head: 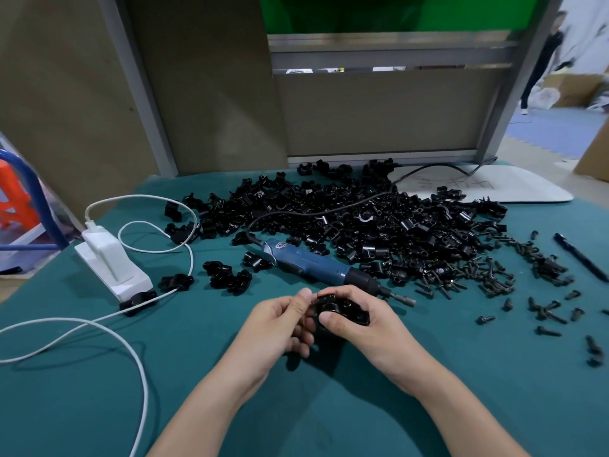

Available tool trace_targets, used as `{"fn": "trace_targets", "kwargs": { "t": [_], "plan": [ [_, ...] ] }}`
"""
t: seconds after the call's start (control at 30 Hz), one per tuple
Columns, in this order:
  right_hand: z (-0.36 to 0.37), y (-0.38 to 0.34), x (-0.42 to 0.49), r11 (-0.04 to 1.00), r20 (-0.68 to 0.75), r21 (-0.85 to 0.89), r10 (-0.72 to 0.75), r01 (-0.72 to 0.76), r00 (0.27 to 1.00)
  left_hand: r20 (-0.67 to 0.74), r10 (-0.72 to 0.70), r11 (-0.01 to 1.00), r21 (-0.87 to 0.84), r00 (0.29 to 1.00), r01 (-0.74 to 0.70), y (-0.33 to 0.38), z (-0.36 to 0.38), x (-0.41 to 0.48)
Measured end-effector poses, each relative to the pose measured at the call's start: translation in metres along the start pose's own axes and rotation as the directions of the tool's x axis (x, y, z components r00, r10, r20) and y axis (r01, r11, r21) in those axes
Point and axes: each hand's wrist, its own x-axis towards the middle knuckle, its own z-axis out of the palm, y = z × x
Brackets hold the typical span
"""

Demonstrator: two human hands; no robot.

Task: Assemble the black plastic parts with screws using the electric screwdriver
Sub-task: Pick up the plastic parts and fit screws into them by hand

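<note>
Just above the green mat, both hands hold a black plastic part (pixel 342 308) between them. My right hand (pixel 359 319) grips it with thumb and curled fingers. My left hand (pixel 283 321) pinches its left end at the fingertips. The blue electric screwdriver (pixel 316 267) lies on the mat just behind my hands, bit pointing right, untouched. A big heap of black plastic parts (pixel 379 219) covers the middle of the table. Loose black screws (pixel 468 278) lie scattered to the right of the heap.
A white power strip (pixel 112 262) with a plugged charger and a white cable (pixel 131 351) occupies the left side. Several assembled black pieces (pixel 227 275) lie near it. A black pen (pixel 581 257) lies at far right, a white board (pixel 494 186) at back right. Brown panels stand behind.
</note>
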Motion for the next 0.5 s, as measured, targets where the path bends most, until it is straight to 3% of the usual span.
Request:
{"fn": "trace_targets", "kwargs": {
  "t": [0.4, 0.5],
  "plan": [
    [0.0, 0.0, -0.001, 0.999, -0.005, 0.027, 0.036, -0.036, 0.999, -0.126, 0.289, 0.935, 0.25, 0.949, -0.251, -0.009, 0.003, 0.0],
    [0.001, 0.0, 0.0, 0.987, 0.006, 0.142, 0.068, -0.068, 0.998, -0.122, 0.347, 0.891, 0.353, 0.93, -0.286, -0.011, 0.002, -0.003]
  ]
}}
